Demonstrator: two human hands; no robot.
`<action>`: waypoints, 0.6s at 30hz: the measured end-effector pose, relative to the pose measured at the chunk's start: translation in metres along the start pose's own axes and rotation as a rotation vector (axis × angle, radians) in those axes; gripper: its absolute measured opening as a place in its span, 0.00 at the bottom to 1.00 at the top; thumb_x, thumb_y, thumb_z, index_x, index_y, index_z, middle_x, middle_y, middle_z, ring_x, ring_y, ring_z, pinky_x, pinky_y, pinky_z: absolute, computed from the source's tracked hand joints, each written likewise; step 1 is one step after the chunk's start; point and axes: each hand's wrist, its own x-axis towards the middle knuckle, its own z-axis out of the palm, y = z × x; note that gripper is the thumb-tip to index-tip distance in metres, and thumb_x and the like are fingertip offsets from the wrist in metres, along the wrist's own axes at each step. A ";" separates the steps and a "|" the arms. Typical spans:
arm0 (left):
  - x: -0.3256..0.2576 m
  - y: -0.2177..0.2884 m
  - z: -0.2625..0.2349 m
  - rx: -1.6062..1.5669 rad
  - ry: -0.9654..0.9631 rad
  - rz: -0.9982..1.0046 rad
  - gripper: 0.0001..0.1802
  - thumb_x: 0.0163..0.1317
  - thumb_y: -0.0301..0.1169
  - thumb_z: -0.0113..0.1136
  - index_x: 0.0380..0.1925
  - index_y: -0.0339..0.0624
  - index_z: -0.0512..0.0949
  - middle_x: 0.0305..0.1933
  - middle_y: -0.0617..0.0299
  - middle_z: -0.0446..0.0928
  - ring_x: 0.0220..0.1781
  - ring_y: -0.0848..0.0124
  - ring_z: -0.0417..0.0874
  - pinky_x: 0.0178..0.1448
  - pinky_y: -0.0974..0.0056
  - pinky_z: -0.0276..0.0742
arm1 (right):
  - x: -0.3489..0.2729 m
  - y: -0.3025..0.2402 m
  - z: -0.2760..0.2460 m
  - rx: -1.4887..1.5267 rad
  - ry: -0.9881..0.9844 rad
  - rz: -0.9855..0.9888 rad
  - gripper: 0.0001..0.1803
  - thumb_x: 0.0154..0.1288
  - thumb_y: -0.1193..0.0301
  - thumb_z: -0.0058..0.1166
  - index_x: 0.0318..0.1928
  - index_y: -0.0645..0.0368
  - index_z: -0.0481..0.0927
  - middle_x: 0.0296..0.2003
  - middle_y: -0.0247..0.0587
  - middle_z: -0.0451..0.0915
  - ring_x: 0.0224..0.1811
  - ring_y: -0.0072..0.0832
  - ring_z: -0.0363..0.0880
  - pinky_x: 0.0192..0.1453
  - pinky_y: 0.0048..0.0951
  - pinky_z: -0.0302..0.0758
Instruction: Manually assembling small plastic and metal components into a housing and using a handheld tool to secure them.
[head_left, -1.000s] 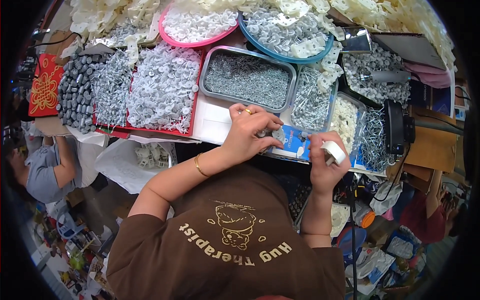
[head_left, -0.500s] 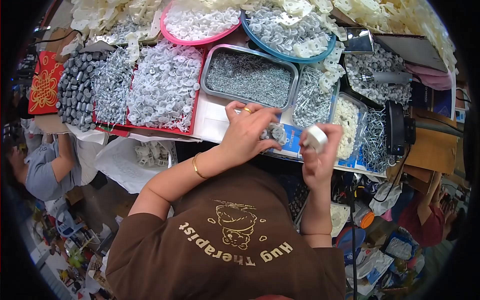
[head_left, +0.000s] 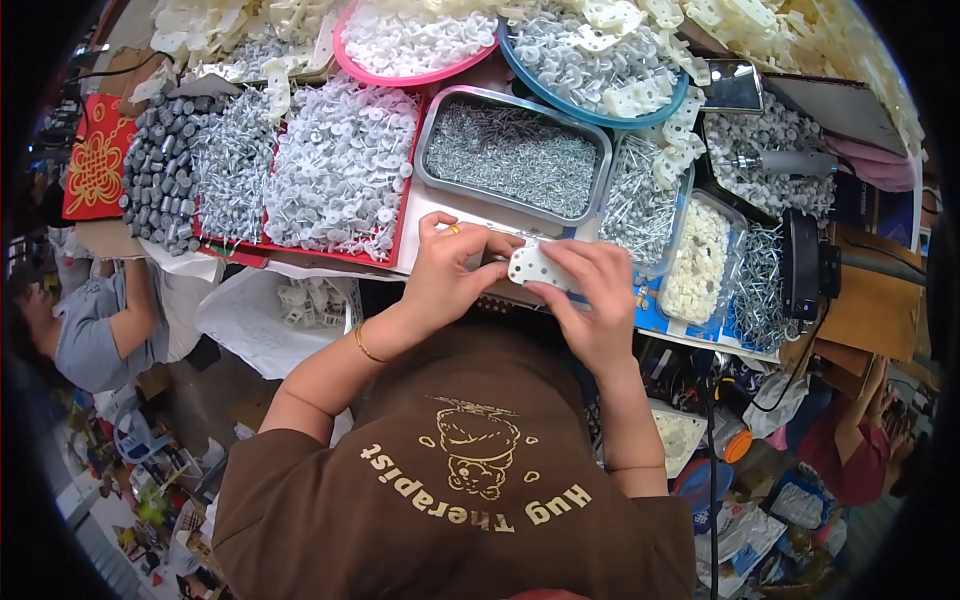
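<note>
A small white plastic plate with holes (head_left: 533,268) sits between my two hands, just in front of my chest. My right hand (head_left: 592,300) grips it from the right and below. My left hand (head_left: 450,270), with a ring and a gold bracelet, pinches its left edge, and the fingertips of both hands meet at the plate. Right behind the hands stands a grey metal tray (head_left: 430,140) of small silvery screws.
Red trays (head_left: 395,235) of white washers and nails lie at the left, round pink (head_left: 345,60) and blue (head_left: 520,70) bowls of white parts at the back, and clear tubs (head_left: 700,255) of white pieces at the right. Another person (head_left: 100,325) sits lower left.
My right hand has brought the white plate from the right edge of the bench to the middle. My left hand has closed in on it, and now both hands hold it.
</note>
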 end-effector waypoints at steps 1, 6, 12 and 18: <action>0.000 -0.002 -0.001 0.000 0.001 0.001 0.06 0.55 0.29 0.71 0.31 0.47 0.83 0.43 0.68 0.88 0.45 0.75 0.85 0.63 0.55 0.54 | 0.001 0.000 0.002 0.010 -0.042 -0.003 0.24 0.50 0.71 0.73 0.50 0.59 0.85 0.46 0.42 0.83 0.48 0.39 0.77 0.54 0.37 0.73; 0.006 -0.007 -0.008 0.002 -0.153 0.001 0.19 0.54 0.34 0.74 0.41 0.45 0.75 0.47 0.66 0.86 0.49 0.69 0.84 0.64 0.54 0.54 | 0.003 -0.001 0.000 0.020 -0.097 0.084 0.22 0.51 0.71 0.73 0.49 0.58 0.86 0.46 0.40 0.83 0.48 0.38 0.77 0.56 0.38 0.72; 0.007 0.014 -0.009 0.113 -0.070 0.138 0.31 0.53 0.42 0.76 0.54 0.45 0.74 0.46 0.66 0.84 0.50 0.68 0.82 0.64 0.54 0.54 | 0.013 -0.004 -0.018 -0.049 -0.209 0.019 0.26 0.51 0.73 0.71 0.54 0.57 0.82 0.48 0.40 0.82 0.51 0.39 0.76 0.57 0.38 0.70; 0.012 0.014 -0.003 0.122 -0.094 0.134 0.22 0.54 0.41 0.75 0.48 0.48 0.83 0.43 0.67 0.84 0.46 0.71 0.81 0.65 0.54 0.54 | 0.000 0.014 -0.026 -0.144 -0.246 0.058 0.36 0.48 0.72 0.72 0.61 0.56 0.75 0.49 0.41 0.80 0.53 0.42 0.74 0.60 0.41 0.68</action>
